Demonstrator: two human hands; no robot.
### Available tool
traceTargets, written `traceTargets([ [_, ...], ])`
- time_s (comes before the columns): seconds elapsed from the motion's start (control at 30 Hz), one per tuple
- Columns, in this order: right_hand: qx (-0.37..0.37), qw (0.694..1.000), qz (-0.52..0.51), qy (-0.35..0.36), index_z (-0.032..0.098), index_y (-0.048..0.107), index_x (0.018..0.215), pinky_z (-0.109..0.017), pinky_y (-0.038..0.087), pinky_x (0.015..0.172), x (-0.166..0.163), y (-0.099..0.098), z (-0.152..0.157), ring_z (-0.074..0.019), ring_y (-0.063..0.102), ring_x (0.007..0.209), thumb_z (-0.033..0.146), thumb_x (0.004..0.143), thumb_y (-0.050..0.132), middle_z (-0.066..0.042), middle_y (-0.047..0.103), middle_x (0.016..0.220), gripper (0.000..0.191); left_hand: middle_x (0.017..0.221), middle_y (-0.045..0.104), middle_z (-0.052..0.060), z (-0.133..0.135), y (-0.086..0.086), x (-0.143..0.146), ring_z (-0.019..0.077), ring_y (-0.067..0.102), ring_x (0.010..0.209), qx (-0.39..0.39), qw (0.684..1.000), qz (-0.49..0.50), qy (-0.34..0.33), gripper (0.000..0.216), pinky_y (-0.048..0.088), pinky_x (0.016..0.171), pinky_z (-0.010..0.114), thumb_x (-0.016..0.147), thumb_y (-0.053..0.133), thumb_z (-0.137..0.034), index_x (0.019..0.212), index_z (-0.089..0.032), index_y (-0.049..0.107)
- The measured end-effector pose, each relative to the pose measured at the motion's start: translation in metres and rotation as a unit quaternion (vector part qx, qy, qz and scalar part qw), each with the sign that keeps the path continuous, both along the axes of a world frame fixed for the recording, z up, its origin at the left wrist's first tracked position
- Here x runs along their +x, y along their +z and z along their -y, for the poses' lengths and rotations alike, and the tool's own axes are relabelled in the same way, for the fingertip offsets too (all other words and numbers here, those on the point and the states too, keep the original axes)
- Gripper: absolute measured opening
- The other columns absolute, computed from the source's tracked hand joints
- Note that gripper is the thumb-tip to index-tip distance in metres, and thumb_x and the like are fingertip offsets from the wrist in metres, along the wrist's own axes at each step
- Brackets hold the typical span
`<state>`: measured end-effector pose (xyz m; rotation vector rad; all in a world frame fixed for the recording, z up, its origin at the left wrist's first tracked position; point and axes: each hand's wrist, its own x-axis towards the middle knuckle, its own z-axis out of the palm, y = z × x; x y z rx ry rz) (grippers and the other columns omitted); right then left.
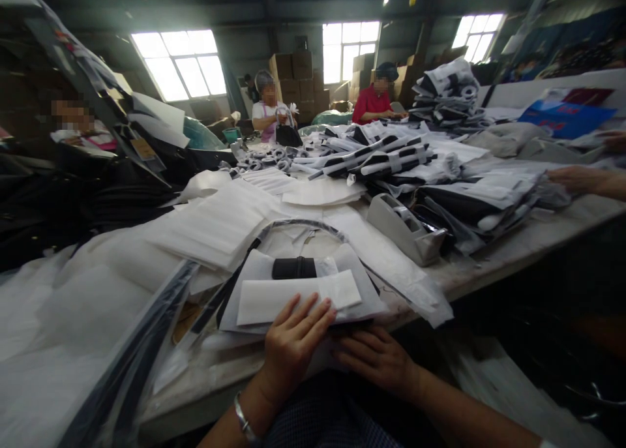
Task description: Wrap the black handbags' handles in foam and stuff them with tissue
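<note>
My left hand (293, 343) lies flat with fingers stretched on a white folded sheet (293, 298) at the table's near edge. That sheet rests on a grey-white wrapped bundle (357, 291) with a small black folded piece (293, 267) on top. My right hand (374, 357) sits just below the table edge, fingers extended under the bundle's near rim, holding nothing I can see. A thin black strap (298, 225) arcs over the table behind the bundle.
A grey tape dispenser (408, 229) stands right of the bundle. Stacks of white sheets (210, 226) and black-and-white wrapped items (386, 154) cover the table (513, 246). Another person's hand (577, 177) reaches in at right. Two workers sit at the far end, one at far left.
</note>
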<state>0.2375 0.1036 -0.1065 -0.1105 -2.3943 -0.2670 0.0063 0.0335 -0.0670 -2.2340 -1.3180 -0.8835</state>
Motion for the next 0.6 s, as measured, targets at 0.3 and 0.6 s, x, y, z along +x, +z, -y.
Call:
traceTargets([
  [0.3,-0.13,0.988,-0.047,0.062,0.014,0.07,0.106,-0.032,0.057,0.086,-0.016,0.027,0.009,-0.0161,0.073,0.091,0.012,0.098,0.052,-0.006,0.079,0.096,0.02,0.135,0.064,0.0,-0.001,-0.002,-0.001,0.0225,0.053,0.131,0.015,1.0,-0.02,0.004,0.032,0.032,0.118,0.044,0.1,0.05,-0.015,0.13,-0.02,0.061],
  [0.6,-0.165,0.983,-0.066,0.038,0.016,0.07,0.104,-0.03,0.061,0.087,-0.011,0.025,0.025,-0.0162,0.075,0.091,0.013,0.098,0.053,-0.005,0.08,0.097,0.018,0.132,0.065,0.0,-0.002,0.003,-0.002,0.0218,0.056,0.128,0.021,0.999,-0.038,0.011,0.033,0.035,0.117,0.042,0.103,0.042,-0.017,0.129,-0.02,0.062],
])
